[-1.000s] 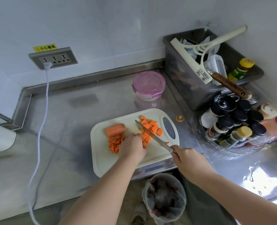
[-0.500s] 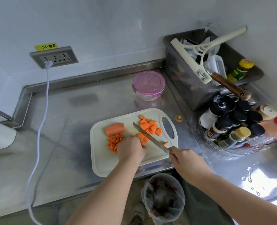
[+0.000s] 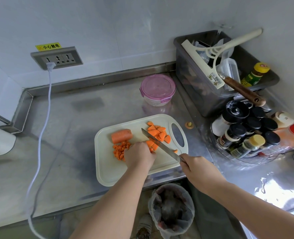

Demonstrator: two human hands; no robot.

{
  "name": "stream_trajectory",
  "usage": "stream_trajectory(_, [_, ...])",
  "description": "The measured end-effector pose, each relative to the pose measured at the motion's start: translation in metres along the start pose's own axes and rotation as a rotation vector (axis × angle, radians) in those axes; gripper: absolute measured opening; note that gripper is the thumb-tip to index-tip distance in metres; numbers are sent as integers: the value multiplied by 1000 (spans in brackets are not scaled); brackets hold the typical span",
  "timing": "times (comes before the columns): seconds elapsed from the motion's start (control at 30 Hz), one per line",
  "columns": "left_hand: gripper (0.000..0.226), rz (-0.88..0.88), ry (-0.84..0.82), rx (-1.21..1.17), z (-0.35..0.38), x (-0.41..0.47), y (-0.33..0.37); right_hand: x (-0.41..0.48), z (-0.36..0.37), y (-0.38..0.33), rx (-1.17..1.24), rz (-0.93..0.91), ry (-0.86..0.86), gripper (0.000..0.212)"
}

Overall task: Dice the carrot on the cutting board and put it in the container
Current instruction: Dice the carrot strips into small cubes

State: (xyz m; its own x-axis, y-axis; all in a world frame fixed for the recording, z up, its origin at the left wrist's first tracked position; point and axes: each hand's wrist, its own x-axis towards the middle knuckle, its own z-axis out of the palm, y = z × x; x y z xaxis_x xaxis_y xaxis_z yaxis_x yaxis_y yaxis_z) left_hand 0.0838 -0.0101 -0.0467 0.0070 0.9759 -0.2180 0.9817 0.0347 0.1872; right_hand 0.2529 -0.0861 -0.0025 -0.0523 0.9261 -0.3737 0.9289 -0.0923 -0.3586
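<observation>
Gripping knife (image 3: 160, 145) w/ R hand (image 3: 195, 167) fingers, angled over carrot slices (image 3: 155, 132) on cutting board (image 3: 108, 169); pinning slices w/ curled L hand (image 3: 139, 157) fingers.

Soft, even daylight; glare on the wet steel counter (image 3: 272, 187) at right; wide-angle edge bending.

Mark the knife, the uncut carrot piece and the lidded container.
knife (image 3: 160, 144): head view, middle of the blade.
uncut carrot piece (image 3: 121, 135): head view, middle of its side.
lidded container (image 3: 157, 87): head view, centre of pink lid.
</observation>
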Motion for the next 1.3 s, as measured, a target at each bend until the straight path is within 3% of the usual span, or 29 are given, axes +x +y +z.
stream_trajectory(0.33, [22, -26, -28, 71, -4, 8, -14, 3, 3, -4, -4, -7, 1, 23])
stream_trajectory(0.77, [31, -58, 47, -146, 3, -10, -29, -1, 10, -10, -33, -43, -46, 29])
stream_trajectory(1.3, [21, -68, 94, -207, 9, -9, -29, 0, 11, -9, -89, -63, -85, 28])
